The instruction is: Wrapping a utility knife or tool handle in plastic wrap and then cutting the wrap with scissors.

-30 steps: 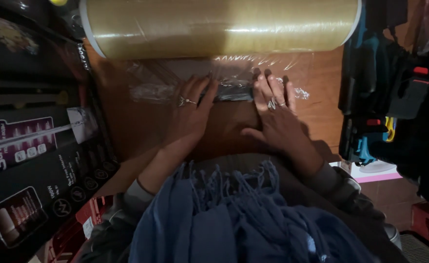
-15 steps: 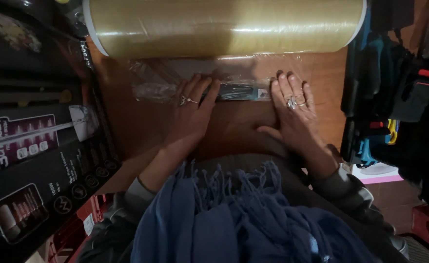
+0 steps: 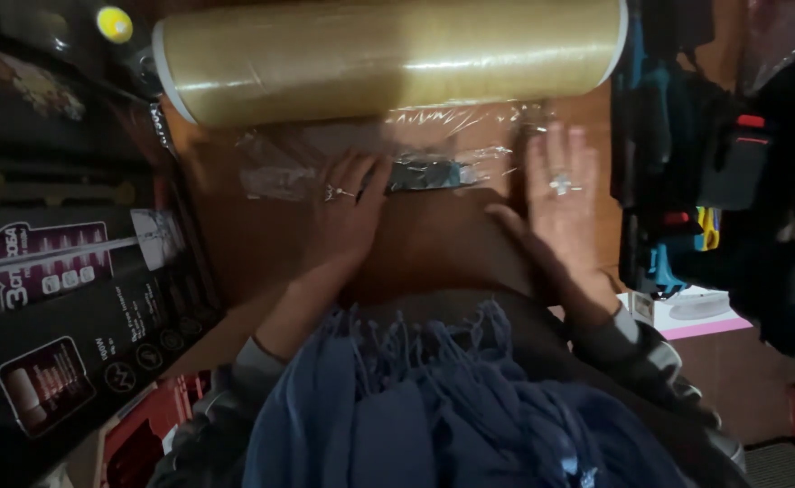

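Your left hand lies flat, fingers apart, pressing the clear film beside a small dark object wrapped at centre. Your right hand rests open at 3 o'clock. The big film roll blocks 12 o'clock; dark boxes crowd 9 o'clock.

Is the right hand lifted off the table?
No, the right hand lies flat, palm down, on the wooden table below the film roll.

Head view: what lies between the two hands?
In the head view, a small dark flat object under clear plastic film lies between left hand and right hand.
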